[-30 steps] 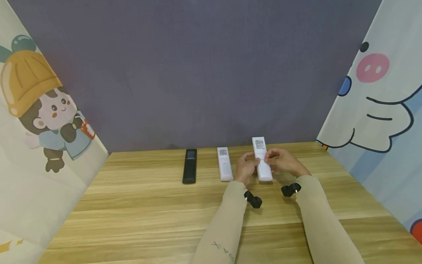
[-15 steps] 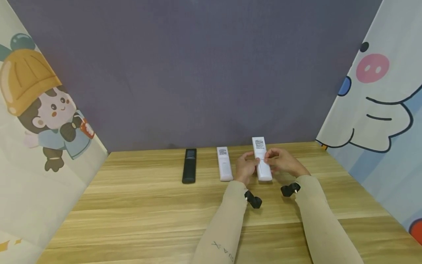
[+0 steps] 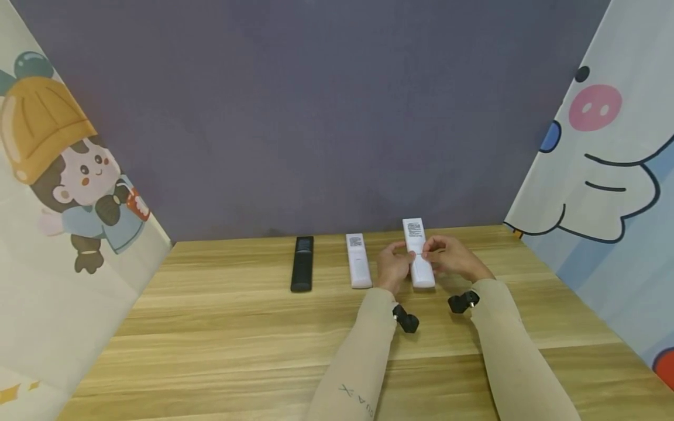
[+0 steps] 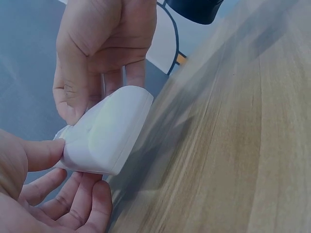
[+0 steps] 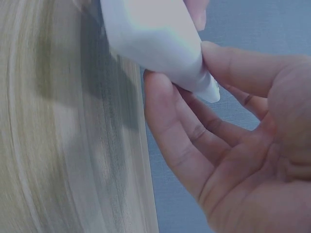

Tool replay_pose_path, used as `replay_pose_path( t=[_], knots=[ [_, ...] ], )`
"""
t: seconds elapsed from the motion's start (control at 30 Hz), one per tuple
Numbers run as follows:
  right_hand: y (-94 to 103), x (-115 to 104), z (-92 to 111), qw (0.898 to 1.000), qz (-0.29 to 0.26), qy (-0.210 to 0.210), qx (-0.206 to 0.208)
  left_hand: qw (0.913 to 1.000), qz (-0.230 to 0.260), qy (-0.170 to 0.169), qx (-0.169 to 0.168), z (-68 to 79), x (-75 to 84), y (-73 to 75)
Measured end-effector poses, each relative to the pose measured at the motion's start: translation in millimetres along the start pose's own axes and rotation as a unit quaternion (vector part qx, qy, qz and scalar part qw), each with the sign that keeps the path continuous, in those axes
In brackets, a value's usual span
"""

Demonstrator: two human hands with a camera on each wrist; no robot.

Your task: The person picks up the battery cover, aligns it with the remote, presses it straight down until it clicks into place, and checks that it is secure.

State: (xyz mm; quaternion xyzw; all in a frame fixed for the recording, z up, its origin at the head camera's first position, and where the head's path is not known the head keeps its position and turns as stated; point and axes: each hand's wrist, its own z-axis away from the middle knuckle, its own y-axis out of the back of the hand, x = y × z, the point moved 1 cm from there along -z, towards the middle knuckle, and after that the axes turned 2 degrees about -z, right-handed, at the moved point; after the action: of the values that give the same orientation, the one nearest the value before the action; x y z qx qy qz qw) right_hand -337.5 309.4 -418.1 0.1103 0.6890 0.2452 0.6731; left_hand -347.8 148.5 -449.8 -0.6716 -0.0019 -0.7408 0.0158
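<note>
A white remote control (image 3: 423, 272), its label side up, is held just above the wooden table between both hands. My left hand (image 3: 392, 268) grips its left edge, thumb on the upper face and fingers curled beneath, as the left wrist view shows. From the right, my right hand (image 3: 454, 257) pinches the other edge, thumb near the seam across the back. In the right wrist view its fingers (image 5: 167, 121) support the remote's underside. A second white remote (image 3: 360, 266) lies on the table left of my left hand. Farther left lies a black remote (image 3: 302, 266).
The wooden table (image 3: 221, 351) ends at a grey panel (image 3: 316, 117) close behind the remotes. Printed cartoon curtains (image 3: 621, 234) flank the table on both sides. A small black camera (image 3: 405, 319) sits on the left wrist, another black camera (image 3: 463, 302) on the right one.
</note>
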Motion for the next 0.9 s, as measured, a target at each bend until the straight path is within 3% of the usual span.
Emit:
replay_pose_path(
  t=[0.67, 0.9],
  knots=[
    [1.6, -0.6, -1.0, 1.000, 0.019, -0.014, 0.019, 0.9989, -0.039, -0.026, -0.007, 2.7, 3.1, -1.2],
    [0.7, 1.9, -2.9, 0.999, 0.006, -0.025, 0.028, 0.9992, -0.034, -0.017, -0.012, 3.7, 4.0, -1.0]
  ],
)
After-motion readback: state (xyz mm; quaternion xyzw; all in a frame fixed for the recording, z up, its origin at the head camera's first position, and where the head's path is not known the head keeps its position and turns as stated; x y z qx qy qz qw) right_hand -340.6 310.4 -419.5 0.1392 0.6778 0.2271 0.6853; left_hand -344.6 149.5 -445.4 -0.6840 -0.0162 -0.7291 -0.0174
